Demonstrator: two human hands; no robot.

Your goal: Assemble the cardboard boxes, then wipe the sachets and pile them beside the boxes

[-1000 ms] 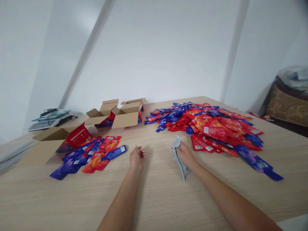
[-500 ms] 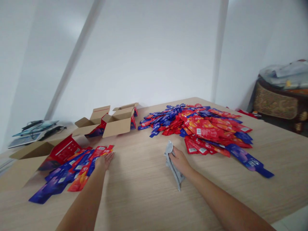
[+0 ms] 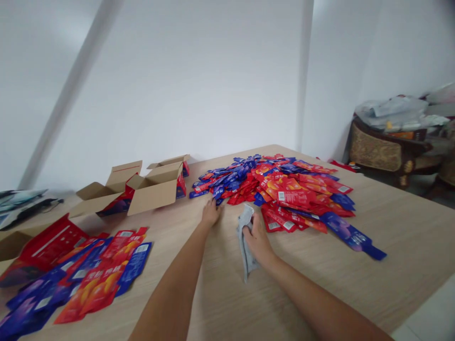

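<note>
head view: your left hand (image 3: 211, 213), at near edge of packet heap (image 3: 280, 182), grip unreadable.
right hand (image 3: 259, 239): clamped on grey cloth (image 3: 243, 245), just beside heap; loose folds could snag and drag packets.

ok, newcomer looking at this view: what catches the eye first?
Probably the big heap of red and blue packets on the right half of the table. Then the open cardboard boxes at left, a smaller packet pile at lower left. Centre, the right hand holds a grey cloth.
</note>
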